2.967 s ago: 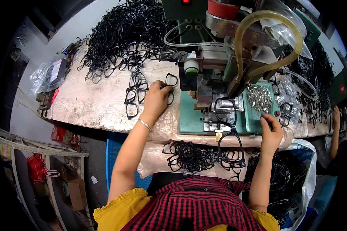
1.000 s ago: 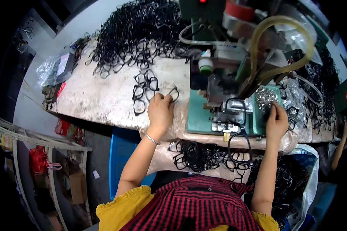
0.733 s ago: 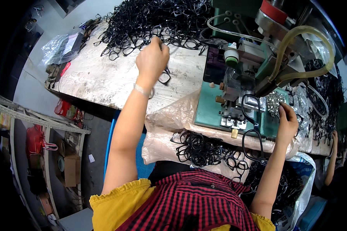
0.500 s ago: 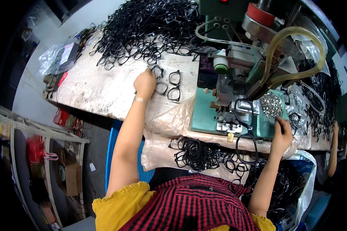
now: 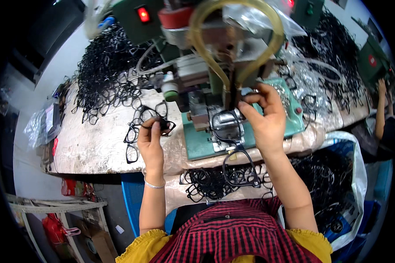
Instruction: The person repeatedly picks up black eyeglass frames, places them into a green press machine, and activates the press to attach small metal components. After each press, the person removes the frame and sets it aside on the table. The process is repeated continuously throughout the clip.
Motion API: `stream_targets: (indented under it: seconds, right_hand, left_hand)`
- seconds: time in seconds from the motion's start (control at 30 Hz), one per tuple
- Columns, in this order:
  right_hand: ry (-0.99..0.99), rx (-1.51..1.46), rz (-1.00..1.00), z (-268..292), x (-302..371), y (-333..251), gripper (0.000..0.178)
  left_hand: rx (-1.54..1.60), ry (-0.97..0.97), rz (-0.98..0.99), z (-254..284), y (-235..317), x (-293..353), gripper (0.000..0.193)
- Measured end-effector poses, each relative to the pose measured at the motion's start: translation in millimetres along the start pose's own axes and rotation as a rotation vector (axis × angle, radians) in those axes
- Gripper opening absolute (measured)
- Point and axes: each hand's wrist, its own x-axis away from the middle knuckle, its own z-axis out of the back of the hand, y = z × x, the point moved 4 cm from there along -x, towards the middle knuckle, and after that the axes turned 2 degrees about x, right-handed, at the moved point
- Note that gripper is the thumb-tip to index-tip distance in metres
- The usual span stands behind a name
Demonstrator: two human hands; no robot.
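My left hand (image 5: 151, 144) pinches a black eyeglass frame (image 5: 163, 126) above the pale tabletop, left of the green-based press (image 5: 197, 142). Just beside it, another eyeglass frame (image 5: 131, 142) lies on the table. A further black frame (image 5: 238, 146) sits at the press's metal fixture, its lower rim hanging over the front edge. My right hand (image 5: 267, 118) is raised beside the upright metal guide of the press, thumb and fingers drawn together. Whatever is between those fingertips is too small to make out.
Small metal parts fill a green tray (image 5: 281, 94) behind my right hand. Heaps of frames (image 5: 105, 70) lie at the back left and right, with a smaller pile (image 5: 208, 182) before me. A white sack (image 5: 360, 175) of frames stands at right. Another person's arm (image 5: 380, 109) shows far right.
My view has turned to the right. The left hand has picked up a frame and come nearer the press. My right hand has risen from beside the parts tray to the guide.
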Motion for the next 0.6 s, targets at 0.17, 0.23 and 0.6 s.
stream_targets:
  seconds: [0.17,0.23,0.6]
  right_hand:
    - [-0.071,-0.118,-0.092,-2,-2,1,0.050]
    - [-0.062,-0.252,-0.190,-10,1,-10,0.054]
    - [-0.059,0.137,-0.025,39,-15,-28,0.050]
  left_hand:
    - [0.469,-0.246,-0.529,-48,112,5,0.017]
    - [0.312,-0.461,-0.749,-77,160,2,0.017]
    - [-0.445,-0.761,-0.924,-116,120,42,0.017]
